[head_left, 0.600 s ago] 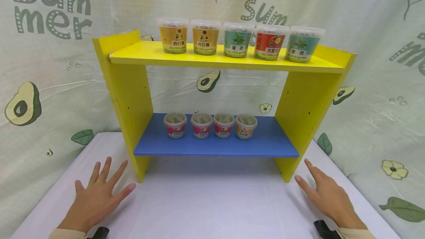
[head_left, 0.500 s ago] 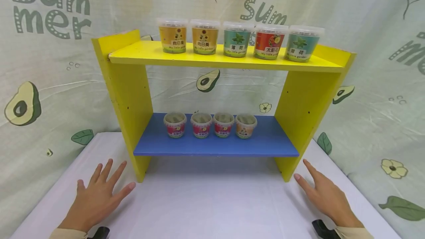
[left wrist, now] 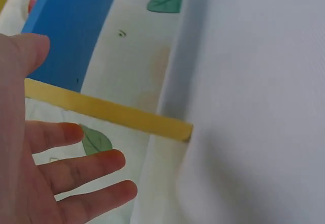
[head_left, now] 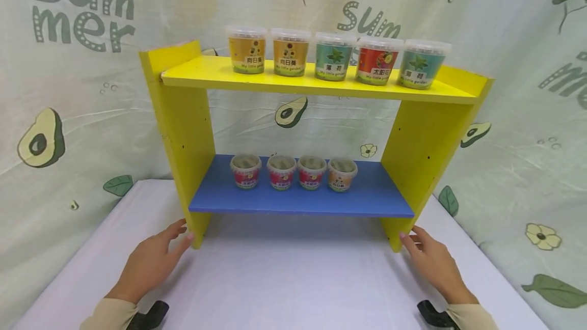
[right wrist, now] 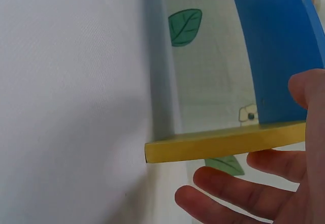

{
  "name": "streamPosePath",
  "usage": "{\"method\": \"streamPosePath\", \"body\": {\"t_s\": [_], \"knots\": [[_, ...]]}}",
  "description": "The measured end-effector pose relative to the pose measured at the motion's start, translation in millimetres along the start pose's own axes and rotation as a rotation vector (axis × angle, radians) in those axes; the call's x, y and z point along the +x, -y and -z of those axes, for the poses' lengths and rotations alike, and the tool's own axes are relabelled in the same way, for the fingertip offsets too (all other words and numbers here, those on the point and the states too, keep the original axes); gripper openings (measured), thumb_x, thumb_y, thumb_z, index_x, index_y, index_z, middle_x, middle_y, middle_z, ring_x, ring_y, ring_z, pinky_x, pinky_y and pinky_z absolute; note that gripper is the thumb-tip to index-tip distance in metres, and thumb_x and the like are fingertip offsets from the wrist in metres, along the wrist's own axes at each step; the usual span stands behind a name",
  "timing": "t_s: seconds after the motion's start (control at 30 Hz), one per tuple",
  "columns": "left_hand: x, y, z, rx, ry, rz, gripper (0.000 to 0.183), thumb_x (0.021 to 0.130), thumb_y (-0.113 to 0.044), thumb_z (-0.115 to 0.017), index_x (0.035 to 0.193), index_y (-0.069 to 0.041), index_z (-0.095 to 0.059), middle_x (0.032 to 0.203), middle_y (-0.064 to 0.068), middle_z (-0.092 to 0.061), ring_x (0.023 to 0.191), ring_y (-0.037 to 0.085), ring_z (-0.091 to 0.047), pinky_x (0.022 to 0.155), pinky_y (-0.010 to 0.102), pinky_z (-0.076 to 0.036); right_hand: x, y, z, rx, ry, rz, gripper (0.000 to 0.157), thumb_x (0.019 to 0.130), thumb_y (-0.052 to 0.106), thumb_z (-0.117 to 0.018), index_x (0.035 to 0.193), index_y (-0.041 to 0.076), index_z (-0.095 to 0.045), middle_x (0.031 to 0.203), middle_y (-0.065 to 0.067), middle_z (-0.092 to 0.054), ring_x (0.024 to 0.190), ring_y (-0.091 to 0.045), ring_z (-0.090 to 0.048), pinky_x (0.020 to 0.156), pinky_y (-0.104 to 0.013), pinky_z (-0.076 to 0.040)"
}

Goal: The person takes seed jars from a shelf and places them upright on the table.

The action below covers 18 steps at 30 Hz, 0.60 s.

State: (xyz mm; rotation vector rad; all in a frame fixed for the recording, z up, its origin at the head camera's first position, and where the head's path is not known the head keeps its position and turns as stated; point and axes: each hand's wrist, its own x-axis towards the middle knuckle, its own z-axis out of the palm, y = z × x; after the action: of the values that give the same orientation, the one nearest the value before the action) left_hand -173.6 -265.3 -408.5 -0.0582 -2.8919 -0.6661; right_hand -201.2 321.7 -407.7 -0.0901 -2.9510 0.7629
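The yellow-and-blue shelf unit [head_left: 185,134] stands upright in front of you on the white-covered table [head_left: 293,284], and both your hands are at its lower sides. Your left hand [head_left: 148,264] is at the foot of its left side panel [head_left: 198,228], thumb toward the inner face, fingers [left wrist: 84,173] along the outer face. In the left wrist view those fingers are nearly straight and spread, with gaps between them; you cannot tell whether they touch the panel. Your right hand [head_left: 433,265] mirrors it at the foot of the right side panel [head_left: 393,233]: its fingers [right wrist: 244,191] extend on the outer side, slightly bent and spaced apart, the uppermost very near the wood, though whether it presses there you cannot tell.

On the unit's yellow top board [head_left: 275,86] you have five lidded tubs in a row; from left to right, two with yellow-orange labels [head_left: 246,55] [head_left: 290,57], one teal [head_left: 333,61], one red [head_left: 377,64] and another teal [head_left: 420,67]. On its blue lower board [head_left: 293,205] sit four smaller tubs, three with pinkish-red labels [head_left: 245,179] [head_left: 281,180] [head_left: 312,179] and, rightmost, one with a pale orange label [head_left: 341,182]. Behind the unit hangs a pale cloth [head_left: 105,141] printed with avocados, leaves and lettering.
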Motion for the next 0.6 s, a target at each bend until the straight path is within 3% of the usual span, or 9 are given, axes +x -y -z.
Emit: {"method": "streamPosePath", "body": {"t_s": [0.13, 0.27, 0.43, 0.6], "knots": [[1.7, -2.0, 8.8, -0.184, 0.056, 0.098, 0.078, 0.101, -0.063, -0.036, 0.154, -0.005, -0.033, 0.139, 0.026, -0.055, 0.123, 0.052, -0.050, 0.089, 0.068, -0.046, 6.4, 4.5, -7.1, 0.032, -0.038, 0.026, 0.075, 0.100, 0.063, -0.040, 0.143, 0.001, -0.048, 0.123, -0.026, -0.064, 0.108, -0.044, -0.062, 0.083, -0.058, -0.052], [3.2, -1.2, 16.8, -0.335, 0.070, 0.164, 0.081, 0.102, -0.063, -0.030, 0.155, -0.002, -0.029, 0.146, 0.030, -0.045, 0.127, 0.051, -0.047, 0.093, 0.063, -0.048, 13.3, 9.4, -14.2, 0.050, -0.053, 0.046, 0.072, 0.100, 0.063, -0.041, 0.135, 0.002, -0.056, 0.120, -0.022, -0.067, 0.107, -0.041, -0.063, 0.083, -0.055, -0.053], [9.6, -8.1, 12.6, -0.494, 0.029, 0.166, 0.078, 0.103, -0.060, -0.031, 0.153, -0.001, -0.032, 0.146, 0.027, -0.044, 0.127, 0.044, -0.049, 0.090, 0.047, -0.056, 13.5, 10.7, -8.1, 0.040, -0.077, 0.028, 0.070, 0.100, 0.062, -0.043, 0.128, 0.000, -0.059, 0.117, -0.023, -0.067, 0.103, -0.039, -0.064, 0.079, -0.052, -0.053], [16.7, -18.3, 6.7, -0.565, -0.001, 0.154, 0.076, 0.103, -0.061, -0.033, 0.150, -0.001, -0.037, 0.144, 0.025, -0.047, 0.126, 0.042, -0.050, 0.088, 0.044, -0.057, 10.5, 7.2, 4.2, 0.043, -0.103, 0.007, 0.068, 0.102, 0.059, -0.040, 0.126, -0.002, -0.059, 0.116, -0.025, -0.066, 0.100, -0.039, -0.062, 0.078, -0.052, -0.052]]}}
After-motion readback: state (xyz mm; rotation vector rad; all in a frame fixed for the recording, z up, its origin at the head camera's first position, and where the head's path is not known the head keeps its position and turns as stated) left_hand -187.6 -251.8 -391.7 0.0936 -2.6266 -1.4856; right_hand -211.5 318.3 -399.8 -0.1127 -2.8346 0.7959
